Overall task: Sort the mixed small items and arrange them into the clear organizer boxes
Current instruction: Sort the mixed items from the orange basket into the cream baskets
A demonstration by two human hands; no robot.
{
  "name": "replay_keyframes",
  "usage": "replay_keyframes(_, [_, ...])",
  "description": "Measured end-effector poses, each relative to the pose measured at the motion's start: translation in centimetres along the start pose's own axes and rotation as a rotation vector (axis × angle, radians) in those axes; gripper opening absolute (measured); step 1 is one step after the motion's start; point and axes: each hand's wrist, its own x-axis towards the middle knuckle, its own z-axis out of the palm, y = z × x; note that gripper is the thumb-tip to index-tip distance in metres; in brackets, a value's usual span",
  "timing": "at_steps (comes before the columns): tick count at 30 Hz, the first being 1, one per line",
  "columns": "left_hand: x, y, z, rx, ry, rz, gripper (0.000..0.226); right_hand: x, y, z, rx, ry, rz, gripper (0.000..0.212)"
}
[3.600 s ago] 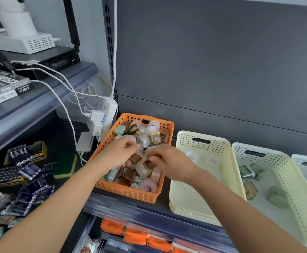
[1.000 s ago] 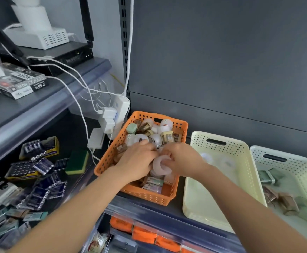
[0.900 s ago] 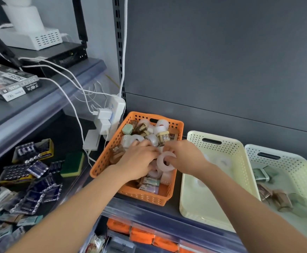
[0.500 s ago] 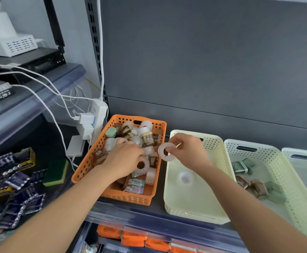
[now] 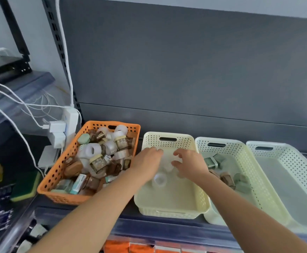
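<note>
Moved off orange basket [image 5: 63,197], now over cream basket [image 5: 171,213]: left hand [image 5: 147,162] + right hand [image 5: 190,166]. Grip either side: can't tell, blur. Tape roll [image 5: 159,178] already inside; drop-off prob underway.

A dark grey shelf [image 5: 167,228] carries four perforated plastic baskets in a row. The orange basket [image 5: 67,198] stands at the left end. Just right of it, apart by a narrow gap, sits a cream basket [image 5: 171,211]. Farther right of the orange basket comes a pale basket [image 5: 249,170], and farthest from it a white basket [image 5: 298,170].
</note>
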Motion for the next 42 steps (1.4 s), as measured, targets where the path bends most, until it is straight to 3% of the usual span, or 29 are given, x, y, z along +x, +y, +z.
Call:
replay_keyframes(6, [-0.4, 0.3, 1.2, 0.261, -0.054, 0.141, 0.040, -0.7, 0.4, 1.5, -0.148, -0.041, -0.155, 0.037])
replay_keyframes(13, [-2.2, -2.6, -1.1, 0.097, 0.155, 0.106, 0.030, -0.6, -2.6, 1.0, -0.064, 0.053, -0.314, 0.036])
replay_keyframes(18, [-5.2, -7.9, -3.8, 0.038, 0.248, -0.054, 0.025, -0.9, -7.3, 1.4, 0.037, 0.108, -0.515, 0.026])
replay_keyframes(22, [-8.2, -12.4, -4.8, 0.075, 0.201, -0.256, 0.021, -0.9, -11.1, 2.4, 0.058, 0.109, -0.651, 0.028])
replay_keyframes(25, [-10.0, -14.8, -4.6, 0.114, 0.080, -0.379, 0.018, -0.6, -13.5, 3.6, -0.014, 0.018, -0.722, 0.040])
replay_keyframes(28, [-11.1, -16.0, -3.8, 0.140, -0.058, -0.406, 0.026, -0.3, -15.2, 4.8, -0.092, -0.064, -0.772, 0.048])
replay_keyframes(32, [-11.4, -16.5, -3.0, 0.143, -0.025, -0.403, 0.039, 0.0, -16.7, 6.2, -0.148, -0.074, -0.859, 0.052])
replay_keyframes(38, [-11.1, -16.5, -3.0, 0.022, 0.023, -0.443, 0.037, 0.6, -17.5, 7.3, -0.283, -0.036, -0.825, 0.057])
replay_keyframes(42, [-10.2, -16.1, -3.8, -0.149, 0.080, -0.420, 0.044, 0.9, -17.1, 7.1, -0.119, -0.069, -0.729, 0.053])
